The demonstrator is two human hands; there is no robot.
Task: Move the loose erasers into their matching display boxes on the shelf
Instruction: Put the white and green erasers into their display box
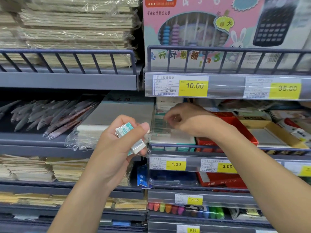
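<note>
Two erasers (130, 137) in left hand (117, 142)

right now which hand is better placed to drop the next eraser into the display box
Right. The right hand is already at the teal display box on the shelf, its fingers curled there. The left hand hangs back, gripping the loose erasers.

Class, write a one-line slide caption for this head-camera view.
Left hand grips a few erasers while the right hand reaches into the display box on the shelf.
</note>
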